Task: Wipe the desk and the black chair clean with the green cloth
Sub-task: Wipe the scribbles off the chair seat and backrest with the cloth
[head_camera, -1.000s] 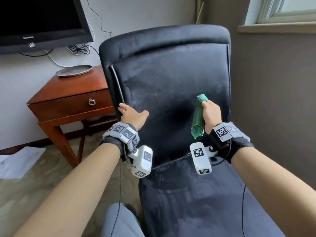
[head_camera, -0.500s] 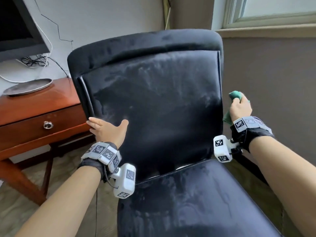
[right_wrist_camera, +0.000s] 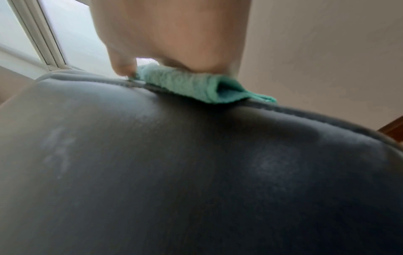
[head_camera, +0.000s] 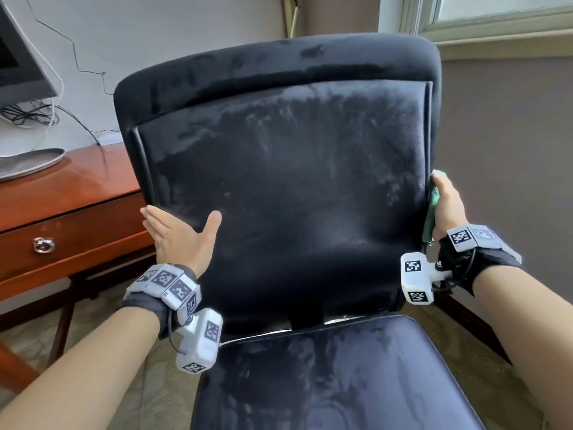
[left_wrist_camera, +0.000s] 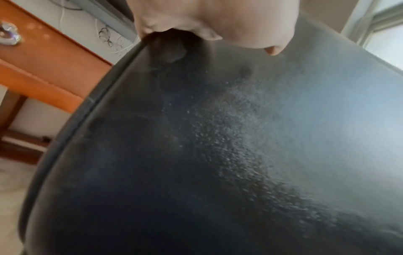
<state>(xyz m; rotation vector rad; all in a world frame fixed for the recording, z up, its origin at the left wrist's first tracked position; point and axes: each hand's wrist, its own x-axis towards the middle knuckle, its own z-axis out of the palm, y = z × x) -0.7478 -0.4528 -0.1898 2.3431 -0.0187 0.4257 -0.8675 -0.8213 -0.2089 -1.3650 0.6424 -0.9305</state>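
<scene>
The black chair (head_camera: 285, 187) fills the middle of the head view, its backrest streaked with pale dust. My right hand (head_camera: 446, 203) grips the rolled green cloth (head_camera: 431, 209) and presses it against the backrest's right edge; the right wrist view shows the green cloth (right_wrist_camera: 189, 84) lying along the edge seam under the hand (right_wrist_camera: 170, 34). My left hand (head_camera: 179, 234) is open, fingers straight, at the lower left edge of the backrest, with the thumb on the front face. The left wrist view shows the left hand (left_wrist_camera: 218, 20) against the chair (left_wrist_camera: 218, 138).
The brown wooden desk (head_camera: 62, 212) with a drawer knob (head_camera: 43, 245) stands to the left, close behind the chair. A grey monitor base (head_camera: 28, 164) and cables sit on it. A window sill (head_camera: 502, 41) and grey wall are to the right. The seat (head_camera: 335, 377) is below.
My right hand carried the cloth from the backrest's front face out to its right edge. My left hand opened and shifted slightly onto the front face. My view swung to the right.
</scene>
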